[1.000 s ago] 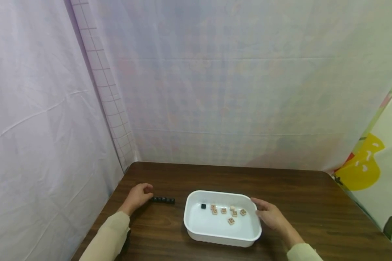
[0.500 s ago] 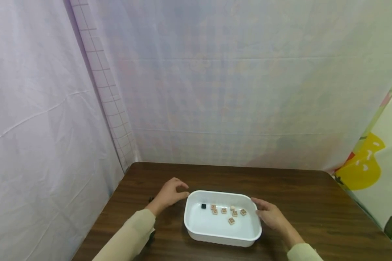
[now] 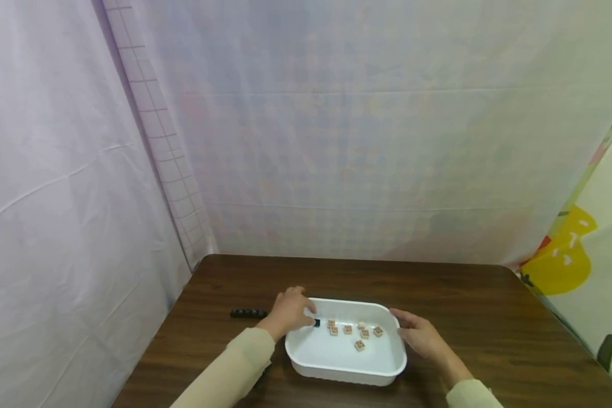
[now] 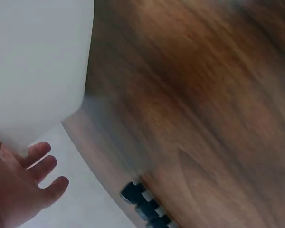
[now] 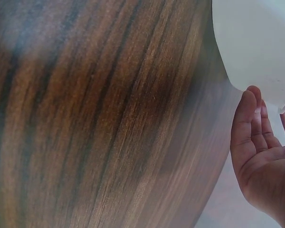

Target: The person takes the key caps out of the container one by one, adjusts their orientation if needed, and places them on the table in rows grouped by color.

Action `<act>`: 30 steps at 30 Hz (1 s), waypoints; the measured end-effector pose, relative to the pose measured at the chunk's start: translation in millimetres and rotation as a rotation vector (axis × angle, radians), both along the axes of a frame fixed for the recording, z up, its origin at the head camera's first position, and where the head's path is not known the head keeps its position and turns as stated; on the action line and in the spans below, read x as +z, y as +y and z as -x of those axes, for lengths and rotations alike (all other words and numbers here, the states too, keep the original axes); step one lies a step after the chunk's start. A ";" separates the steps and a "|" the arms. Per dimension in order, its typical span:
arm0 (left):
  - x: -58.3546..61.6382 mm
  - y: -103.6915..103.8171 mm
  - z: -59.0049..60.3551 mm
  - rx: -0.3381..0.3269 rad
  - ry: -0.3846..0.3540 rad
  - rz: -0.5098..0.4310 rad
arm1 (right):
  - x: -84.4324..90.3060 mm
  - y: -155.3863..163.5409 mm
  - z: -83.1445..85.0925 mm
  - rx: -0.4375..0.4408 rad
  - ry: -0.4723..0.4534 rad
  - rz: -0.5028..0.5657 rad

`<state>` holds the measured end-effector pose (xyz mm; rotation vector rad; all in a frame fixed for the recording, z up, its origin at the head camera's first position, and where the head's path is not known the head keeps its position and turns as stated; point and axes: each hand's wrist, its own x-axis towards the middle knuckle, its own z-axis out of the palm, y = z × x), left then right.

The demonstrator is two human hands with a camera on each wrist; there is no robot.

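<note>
The left hand [image 3: 292, 310] reaches over the left rim of the white tray [image 3: 347, 368], its fingers loosely curled just beside the small black cube [image 3: 317, 323] inside; whether they touch it I cannot tell. The right hand [image 3: 419, 336] rests with relaxed fingers against the tray's right rim, and the tray stands on the brown surface [image 3: 479, 317].

Setting: makeshift recording booth. Pale sheeting [image 3: 336, 141] curtains 3 sides of a dark wood-grain table [image 3: 464, 294]; gridded strip [image 3: 158, 141] marks the far-left corner; yellow patterned cloth [image 3: 566, 260] hangs at right.

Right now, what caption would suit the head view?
Left hand reaches into a white tub of small tiles while the right hand steadies its rim.
</note>
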<state>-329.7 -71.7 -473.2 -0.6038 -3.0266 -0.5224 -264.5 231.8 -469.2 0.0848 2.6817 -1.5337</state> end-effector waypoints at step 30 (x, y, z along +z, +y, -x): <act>-0.9 16.4 -6.4 -0.054 0.056 0.258 | 1.3 -0.1 -0.6 0.005 0.023 -0.013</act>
